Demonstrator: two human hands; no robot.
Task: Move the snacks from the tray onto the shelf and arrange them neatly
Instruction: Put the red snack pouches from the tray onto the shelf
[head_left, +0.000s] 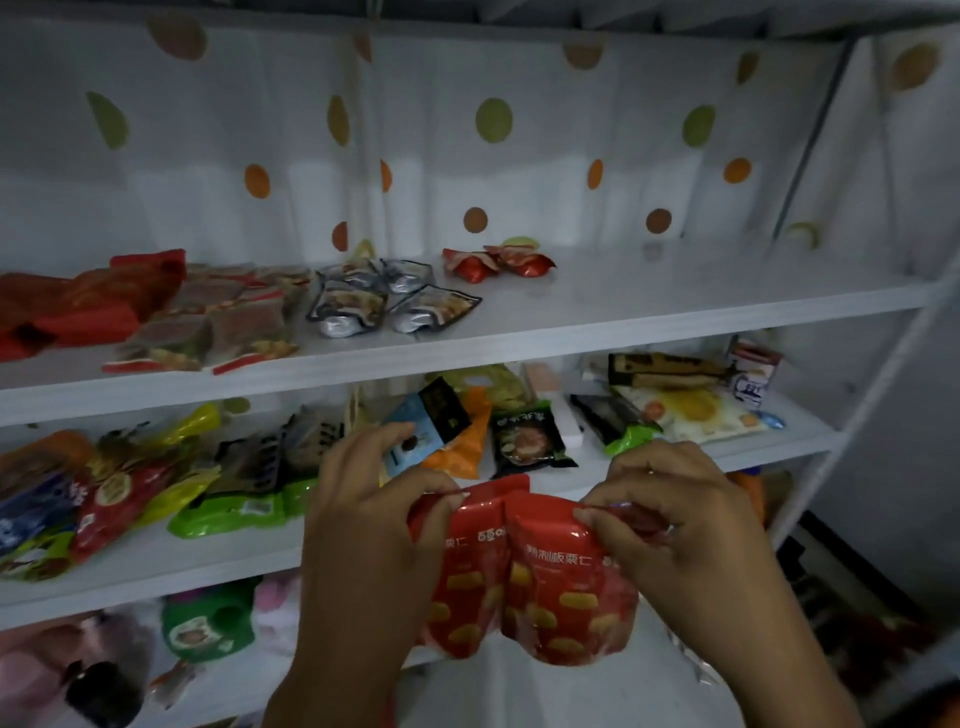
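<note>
Two red snack packets (524, 577) with yellow pieces printed on them hang side by side in front of the shelf unit. My left hand (374, 514) pinches the top edge of the left packet, and my right hand (670, 514) pinches the top edge of the right one. The white upper shelf (675, 306) carries red bags at the left, brown packets, silver pouches (395, 301) and small red packets (498, 262) at the back. The tray is not in view.
The middle shelf (171, 577) is crowded with mixed snack bags, among them a black packet (527, 434), a green bag (244, 512) and a small carton (753, 376) at the far right. Plush toys lie on the lowest shelf. A dotted white curtain hangs behind.
</note>
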